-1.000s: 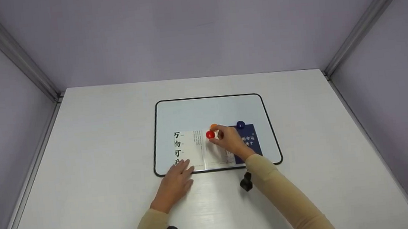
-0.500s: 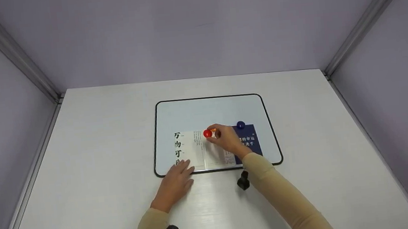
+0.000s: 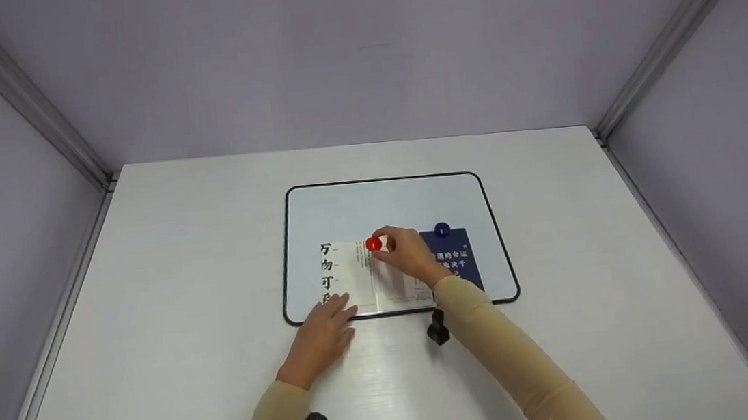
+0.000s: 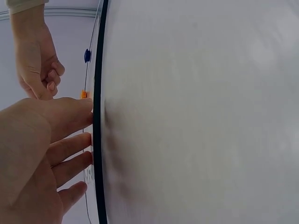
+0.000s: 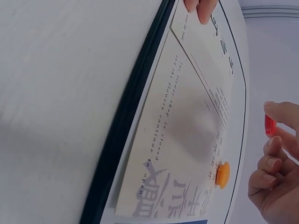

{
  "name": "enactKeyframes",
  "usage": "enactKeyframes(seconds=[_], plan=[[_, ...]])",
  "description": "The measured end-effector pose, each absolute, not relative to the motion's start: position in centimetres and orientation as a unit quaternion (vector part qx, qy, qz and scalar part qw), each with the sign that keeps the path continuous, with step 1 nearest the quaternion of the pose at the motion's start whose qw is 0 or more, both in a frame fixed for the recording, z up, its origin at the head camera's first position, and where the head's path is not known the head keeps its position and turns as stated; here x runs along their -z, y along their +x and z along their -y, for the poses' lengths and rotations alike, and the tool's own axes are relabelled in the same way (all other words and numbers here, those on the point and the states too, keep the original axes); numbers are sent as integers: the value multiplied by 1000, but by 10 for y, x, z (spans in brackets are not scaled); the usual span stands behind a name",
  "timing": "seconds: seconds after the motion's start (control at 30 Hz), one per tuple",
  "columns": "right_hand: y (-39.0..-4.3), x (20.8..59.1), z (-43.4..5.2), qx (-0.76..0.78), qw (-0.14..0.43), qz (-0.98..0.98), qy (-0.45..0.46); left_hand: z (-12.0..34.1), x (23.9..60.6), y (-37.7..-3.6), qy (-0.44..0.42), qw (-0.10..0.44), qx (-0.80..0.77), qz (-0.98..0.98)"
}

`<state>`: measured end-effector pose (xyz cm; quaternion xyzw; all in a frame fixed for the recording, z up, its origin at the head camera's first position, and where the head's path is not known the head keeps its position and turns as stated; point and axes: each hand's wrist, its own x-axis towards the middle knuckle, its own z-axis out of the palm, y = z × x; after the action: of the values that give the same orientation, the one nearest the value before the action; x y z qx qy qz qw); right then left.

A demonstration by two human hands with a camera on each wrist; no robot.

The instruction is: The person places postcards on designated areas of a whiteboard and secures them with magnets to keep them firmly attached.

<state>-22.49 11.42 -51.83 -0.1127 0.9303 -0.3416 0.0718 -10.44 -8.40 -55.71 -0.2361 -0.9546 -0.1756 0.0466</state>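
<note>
On the white table (image 3: 167, 271) lies a small whiteboard (image 3: 383, 202) with a dark rim, and three cards sit along its near edge. The blue card (image 3: 453, 258) on the right looks finished, with a blue magnet (image 3: 442, 229) resting on its top edge. The middle card (image 5: 182, 154) also seems fixed: the right wrist view shows an orange magnet (image 5: 222, 174) seated on it, though from the head camera that magnet is hidden behind the right hand (image 3: 408, 253). The left card (image 3: 342, 273), white with large black characters, is the one in work. The left hand (image 3: 321, 335) lies flat with straight, relaxed fingers, its fingertips (image 5: 204, 10) pressing the card's near corner at the board's rim so that it cannot slide. The right hand pinches a red magnet (image 3: 373, 244) between thumb and forefinger, the other fingers curled, and holds it over the top of the left card near where that card meets the middle one. From these views it is hard to tell whether the red magnet already touches the card or hangs just above it. So two cards appear pinned, and what is left is seating the red magnet on the third and letting both hands go.
</note>
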Motion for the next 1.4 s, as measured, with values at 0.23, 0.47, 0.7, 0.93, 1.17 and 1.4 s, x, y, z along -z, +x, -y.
enactKeyframes(seconds=[0.23,0.47,0.7,0.93,1.17,1.4], plan=[[-231,522,-106,324,75,-935,-121,84,555,-106,-226,14,176,958],[-235,522,-99,318,78,-937,-120,82,553,-105,-220,3,173,960],[-237,523,-93,324,83,-935,-121,81,552,-103,-209,-7,181,961],[-236,527,-87,320,95,-937,-105,80,552,-102,-210,-8,182,961],[-235,535,-80,343,125,-928,-75,79,551,-101,-211,-9,191,959],[-233,540,-75,371,130,-918,-43,77,553,-99,-226,9,193,955]])
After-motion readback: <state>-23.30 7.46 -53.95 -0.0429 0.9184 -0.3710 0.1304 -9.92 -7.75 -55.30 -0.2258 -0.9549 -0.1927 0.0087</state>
